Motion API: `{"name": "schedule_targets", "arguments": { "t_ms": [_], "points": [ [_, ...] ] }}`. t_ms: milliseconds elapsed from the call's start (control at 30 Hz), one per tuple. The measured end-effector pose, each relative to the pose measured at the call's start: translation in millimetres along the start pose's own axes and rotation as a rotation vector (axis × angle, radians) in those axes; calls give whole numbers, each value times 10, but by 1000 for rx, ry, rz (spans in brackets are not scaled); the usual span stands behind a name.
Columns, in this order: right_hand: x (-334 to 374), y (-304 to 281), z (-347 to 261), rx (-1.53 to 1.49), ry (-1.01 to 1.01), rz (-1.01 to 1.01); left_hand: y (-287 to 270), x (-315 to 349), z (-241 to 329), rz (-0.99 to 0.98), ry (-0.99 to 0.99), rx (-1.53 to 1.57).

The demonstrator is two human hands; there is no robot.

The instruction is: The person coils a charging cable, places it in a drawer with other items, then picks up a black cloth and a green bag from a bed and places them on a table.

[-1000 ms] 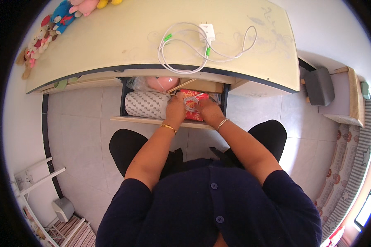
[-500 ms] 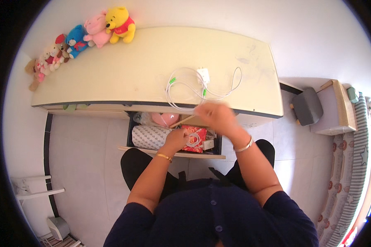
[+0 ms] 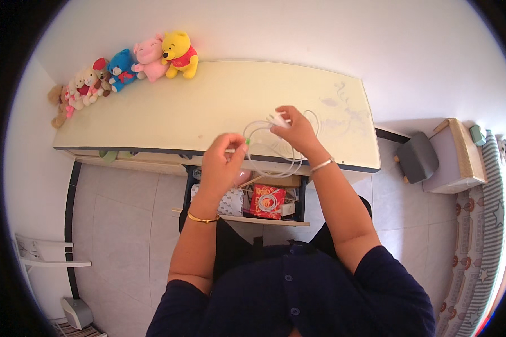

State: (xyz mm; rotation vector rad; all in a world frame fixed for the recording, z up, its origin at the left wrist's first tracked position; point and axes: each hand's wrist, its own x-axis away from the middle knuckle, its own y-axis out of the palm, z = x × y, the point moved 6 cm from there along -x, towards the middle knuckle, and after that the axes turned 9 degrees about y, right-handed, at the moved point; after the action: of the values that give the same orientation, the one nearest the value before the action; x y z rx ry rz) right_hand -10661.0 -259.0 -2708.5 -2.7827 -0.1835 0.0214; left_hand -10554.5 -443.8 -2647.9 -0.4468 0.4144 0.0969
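Note:
My left hand pinches the green-marked end of a white charging cable above the cabinet's front edge. In my right hand is the white charger plug, its prongs pointing up and left. The cable hangs in loose loops between both hands, and part of it trails on the cabinet top. Below, the open drawer holds a red patterned packet with another coiled white cable on it. Beside that coil lies a white charger block.
A white patterned roll and a pink round object also lie in the drawer. Plush toys line the back left of the cabinet. A grey stool and a box stand at right, near a striped curtain.
My left hand has come up out of the drawer and taken the cable's green-marked end. My right hand has picked up the charger plug, lifting the cable off the cabinet top.

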Motion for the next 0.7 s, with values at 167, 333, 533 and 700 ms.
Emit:
{"name": "schedule_targets", "arguments": {
  "t_ms": [167,333,533,700],
  "points": [
    [776,-429,-1131,104,-393,-133,-54,-355,710,-21,196,-19],
    [1405,-750,-1597,332,-593,-173,539,-66,1051,-596,-275,824],
    [1373,-1441,-1089,109,-370,-225,686,173,1152,-392,-170,733],
    [1407,-1618,-717,-38,-134,-181,453,396,1270,-348,-94,798]
  ]
}}
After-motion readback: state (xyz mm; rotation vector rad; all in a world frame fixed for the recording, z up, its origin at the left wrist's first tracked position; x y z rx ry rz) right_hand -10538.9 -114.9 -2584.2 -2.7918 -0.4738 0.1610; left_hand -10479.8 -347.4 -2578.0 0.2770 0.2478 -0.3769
